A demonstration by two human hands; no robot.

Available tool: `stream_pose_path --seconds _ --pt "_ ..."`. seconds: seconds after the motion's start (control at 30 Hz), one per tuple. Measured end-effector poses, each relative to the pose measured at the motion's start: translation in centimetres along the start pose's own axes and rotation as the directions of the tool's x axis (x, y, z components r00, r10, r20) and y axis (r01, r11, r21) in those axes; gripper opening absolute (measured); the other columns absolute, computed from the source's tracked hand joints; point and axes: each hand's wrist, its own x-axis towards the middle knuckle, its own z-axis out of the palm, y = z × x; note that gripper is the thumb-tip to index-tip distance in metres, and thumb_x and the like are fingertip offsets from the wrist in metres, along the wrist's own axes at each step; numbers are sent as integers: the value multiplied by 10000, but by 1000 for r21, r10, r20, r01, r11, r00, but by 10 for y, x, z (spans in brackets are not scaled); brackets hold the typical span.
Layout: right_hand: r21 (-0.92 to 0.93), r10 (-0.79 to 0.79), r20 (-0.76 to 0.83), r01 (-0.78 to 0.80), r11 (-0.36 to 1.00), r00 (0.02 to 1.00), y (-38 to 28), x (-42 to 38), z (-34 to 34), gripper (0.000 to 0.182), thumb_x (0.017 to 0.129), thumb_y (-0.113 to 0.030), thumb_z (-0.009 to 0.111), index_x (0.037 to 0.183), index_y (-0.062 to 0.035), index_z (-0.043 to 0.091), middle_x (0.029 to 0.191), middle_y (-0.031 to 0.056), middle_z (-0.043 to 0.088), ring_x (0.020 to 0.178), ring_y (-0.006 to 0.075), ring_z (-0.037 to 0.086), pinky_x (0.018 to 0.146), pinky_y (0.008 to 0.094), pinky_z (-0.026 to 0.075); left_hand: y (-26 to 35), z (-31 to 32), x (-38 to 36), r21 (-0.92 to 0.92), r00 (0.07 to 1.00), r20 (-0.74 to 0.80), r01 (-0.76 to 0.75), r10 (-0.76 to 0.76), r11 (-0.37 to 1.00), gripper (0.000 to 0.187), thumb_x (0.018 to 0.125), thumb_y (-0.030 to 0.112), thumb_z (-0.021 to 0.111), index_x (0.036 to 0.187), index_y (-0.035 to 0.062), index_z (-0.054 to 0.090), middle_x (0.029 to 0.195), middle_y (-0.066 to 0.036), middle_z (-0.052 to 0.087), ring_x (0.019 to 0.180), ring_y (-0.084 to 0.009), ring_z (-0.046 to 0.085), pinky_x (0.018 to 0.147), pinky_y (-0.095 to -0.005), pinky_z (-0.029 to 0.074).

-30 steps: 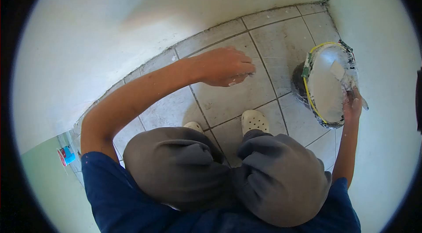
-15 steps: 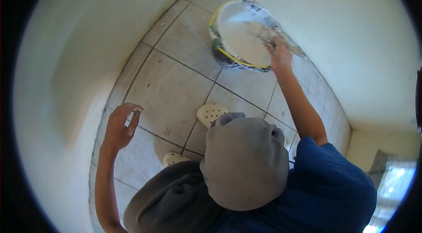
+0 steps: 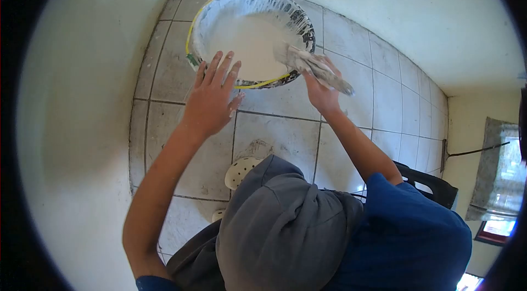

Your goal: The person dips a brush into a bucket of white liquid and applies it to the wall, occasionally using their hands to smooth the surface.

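A round bucket (image 3: 196, 23) of cream-coloured paint (image 3: 250, 41) stands on the floor, its inner wall streaked white and a yellow band along its edge. My right hand (image 3: 324, 95) is closed around a paint-crusted paintbrush (image 3: 304, 60) at the bucket's right side. The bristle end reaches over the rim above the paint, while the handle points down to the right. My left hand (image 3: 211, 99) is open, fingers spread, at the near left rim. Flecks of paint show on its thumb.
Pale walls (image 3: 93, 104) meet in a corner behind the bucket. Stained square tiles (image 3: 274, 126) cover the floor, with my clog (image 3: 239, 173) on them. A black plastic object (image 3: 431, 184) lies beyond my right arm, and a curtained window (image 3: 497, 165) is far right.
My left hand has come from beside the left wall to the bucket's rim. My right hand and the paintbrush have moved down and left in view; the bucket now appears further left.
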Motion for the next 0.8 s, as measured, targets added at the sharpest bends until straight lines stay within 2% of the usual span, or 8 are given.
stream_pose_path --seconds 0.2,0.3,0.33,0.43,0.57,0.7,0.73,0.8 --pt "-86 -37 12 38 996 999 6 -2 -9 182 749 0 596 928 25 614 872 134 594 778 217 570 707 290 446 9 3 -19 -43 992 20 122 -121 992 616 830 284 554 1335 43 295 1410 -145 235 1325 -306 180 1076 -470 162" --pt "86 72 -92 -64 994 993 4 -2 -11 169 753 -5 596 918 22 618 876 134 593 784 206 568 711 291 446 -5 0 -27 -58 986 5 169 -169 984 630 832 277 550 1350 52 272 1419 -152 211 1326 -315 178 1072 -472 170" --pt "24 109 -1 -109 994 994 7 -3 -14 211 771 -23 593 977 23 598 923 134 595 821 210 572 738 288 448 -7 0 -32 -69 984 11 178 -177 982 634 833 274 549 1355 54 263 1422 -155 202 1326 -319 177 1071 -473 175" --pt "51 288 -90 -284 957 953 36 -10 -12 270 806 -51 577 1059 40 553 979 128 591 895 222 573 811 287 440 -16 0 -39 -90 991 -4 129 -130 988 618 830 270 549 1340 51 279 1416 -162 202 1312 -327 201 1050 -455 235" --pt "390 468 199 -508 768 861 13 14 2 327 894 -95 413 1197 18 459 1213 151 480 1118 237 477 927 360 419 -26 -6 -80 -280 967 65 256 -247 925 553 851 276 526 1298 27 317 1368 -183 278 1236 -354 326 1004 -422 314" --pt "773 359 413 -531 347 837 -58 43 64 359 913 -121 385 1242 18 414 1232 151 472 1130 240 469 953 369 399 -46 -4 -165 -368 754 512 625 -411 688 472 881 331 478 1228 18 413 1252 -217 431 1140 -371 435 963 -400 361" --pt "826 318 455 -528 197 832 -75 42 83 359 914 -117 385 1245 19 411 1234 151 472 1130 238 469 952 369 400 -50 0 -193 -255 624 585 747 -518 614 465 877 347 478 1203 16 442 1231 -222 451 1136 -366 439 958 -402 364" --pt "800 189 568 -591 99 801 -113 31 128 368 912 -114 410 1259 9 400 1217 145 488 1112 232 481 947 355 404 -53 7 -249 -115 375 647 909 -664 401 463 869 364 483 1168 11 478 1216 -228 468 1127 -361 447 955 -408 364"
